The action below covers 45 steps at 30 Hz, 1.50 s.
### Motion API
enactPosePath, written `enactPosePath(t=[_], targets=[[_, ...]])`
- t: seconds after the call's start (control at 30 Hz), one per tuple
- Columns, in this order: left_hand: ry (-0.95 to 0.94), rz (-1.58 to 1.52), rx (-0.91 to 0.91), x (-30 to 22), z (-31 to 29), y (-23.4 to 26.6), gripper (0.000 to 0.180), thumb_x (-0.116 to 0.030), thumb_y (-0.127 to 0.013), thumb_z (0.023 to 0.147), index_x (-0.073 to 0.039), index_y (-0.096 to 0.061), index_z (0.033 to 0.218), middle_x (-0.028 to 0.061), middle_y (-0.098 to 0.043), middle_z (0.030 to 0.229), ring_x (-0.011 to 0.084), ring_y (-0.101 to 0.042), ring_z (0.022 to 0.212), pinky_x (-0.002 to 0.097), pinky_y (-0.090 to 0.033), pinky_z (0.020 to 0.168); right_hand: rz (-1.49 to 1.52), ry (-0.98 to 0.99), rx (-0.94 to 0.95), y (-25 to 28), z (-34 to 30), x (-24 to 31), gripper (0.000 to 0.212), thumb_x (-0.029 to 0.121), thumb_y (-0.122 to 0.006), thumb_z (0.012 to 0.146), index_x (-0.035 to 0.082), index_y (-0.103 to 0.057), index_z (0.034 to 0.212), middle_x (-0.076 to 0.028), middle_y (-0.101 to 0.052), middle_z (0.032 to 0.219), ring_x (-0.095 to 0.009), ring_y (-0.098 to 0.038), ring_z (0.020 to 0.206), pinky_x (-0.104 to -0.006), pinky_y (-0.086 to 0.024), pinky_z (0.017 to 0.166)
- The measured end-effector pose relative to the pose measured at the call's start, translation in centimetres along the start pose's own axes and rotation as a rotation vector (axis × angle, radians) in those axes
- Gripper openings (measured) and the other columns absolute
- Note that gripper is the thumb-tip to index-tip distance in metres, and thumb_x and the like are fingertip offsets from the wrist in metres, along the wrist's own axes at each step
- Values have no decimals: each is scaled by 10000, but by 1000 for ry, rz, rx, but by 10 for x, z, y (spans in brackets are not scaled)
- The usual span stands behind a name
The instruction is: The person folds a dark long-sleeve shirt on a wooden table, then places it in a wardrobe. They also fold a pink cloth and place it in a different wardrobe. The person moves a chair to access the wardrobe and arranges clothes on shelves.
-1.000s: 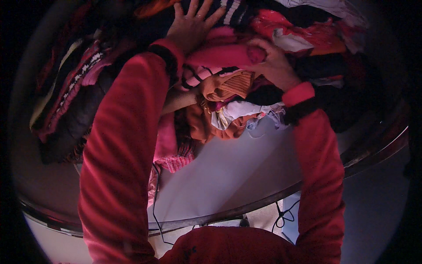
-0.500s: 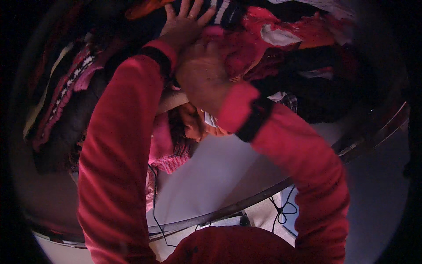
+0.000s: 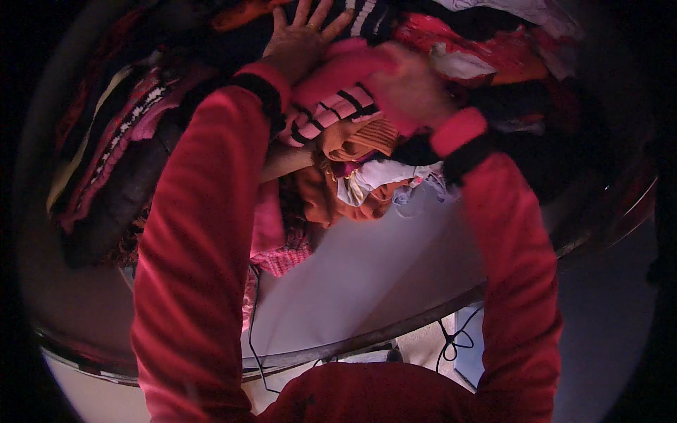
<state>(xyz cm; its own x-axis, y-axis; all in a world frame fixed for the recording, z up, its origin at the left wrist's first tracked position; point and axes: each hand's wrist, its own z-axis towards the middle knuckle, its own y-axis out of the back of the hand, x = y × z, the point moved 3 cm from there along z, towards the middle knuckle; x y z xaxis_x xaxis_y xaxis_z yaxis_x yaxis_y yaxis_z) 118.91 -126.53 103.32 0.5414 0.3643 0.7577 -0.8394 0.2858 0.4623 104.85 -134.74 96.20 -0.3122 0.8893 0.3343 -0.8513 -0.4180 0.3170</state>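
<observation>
My left hand (image 3: 302, 41) lies with its fingers spread on dark cloth at the far side of a heap of clothes. My right hand (image 3: 421, 88), smeared by motion, is over a bright pink garment (image 3: 352, 63); whether its fingers grip the cloth cannot be made out. Beside my left wrist is a pink piece with black stripes (image 3: 335, 113). Closer to me lie an orange-brown ribbed knit (image 3: 363, 139) and a crumpled whitish cloth (image 3: 395, 173).
Striped garments (image 3: 116, 137) are piled at the left, red cloth (image 3: 441, 35) at the far right. A pink checked piece (image 3: 282, 257) lies on the pale table (image 3: 360, 261). A black cord (image 3: 248, 338) hangs over the table's curved near edge (image 3: 374, 335); another cord (image 3: 451, 345) is below.
My right hand has swept right, away from my left wrist. The pink striped piece and ribbed knit beneath have come into view. My left hand remains spread in nearly the same spot.
</observation>
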Motion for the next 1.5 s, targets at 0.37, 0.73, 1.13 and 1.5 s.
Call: enactPosePath(t=[0.37,0.73,1.13,1.5], targets=[[34,218,50,-9,-4,0,654,-223,-500,797,-171,-208,1379,141,-43,1452,382,-83,1321,622,-245,925,772,-586,-316,54,-27,-41,252,132,-600,786,28,-589,1015,-60,-618,955,-162,-592,842,-283,-470,766],[48,98,16,-21,-12,19,865,-215,-642,695,-166,-138,1397,131,-89,1449,369,-92,1325,596,-251,946,713,-641,-599,203,-84,73,351,241,-511,856,10,-520,1120,-112,-576,1068,-211,-563,952,-323,-445,839],[-28,-279,-212,-80,-64,33,683,-363,-643,685,-95,-381,1255,197,-332,1310,390,-300,1216,600,-272,912,755,-762,-616,198,-171,156,400,263,-466,870,-2,-474,1169,-112,-558,1094,-208,-560,955,-314,-430,850],[203,-258,104,-72,-80,-25,754,-422,-540,779,-72,-210,1359,209,-422,1204,357,-436,1109,456,-364,908,556,-610,-468,192,-174,159,403,255,-467,859,-5,-477,1167,-112,-546,1119,-204,-531,1010,-323,-397,880]])
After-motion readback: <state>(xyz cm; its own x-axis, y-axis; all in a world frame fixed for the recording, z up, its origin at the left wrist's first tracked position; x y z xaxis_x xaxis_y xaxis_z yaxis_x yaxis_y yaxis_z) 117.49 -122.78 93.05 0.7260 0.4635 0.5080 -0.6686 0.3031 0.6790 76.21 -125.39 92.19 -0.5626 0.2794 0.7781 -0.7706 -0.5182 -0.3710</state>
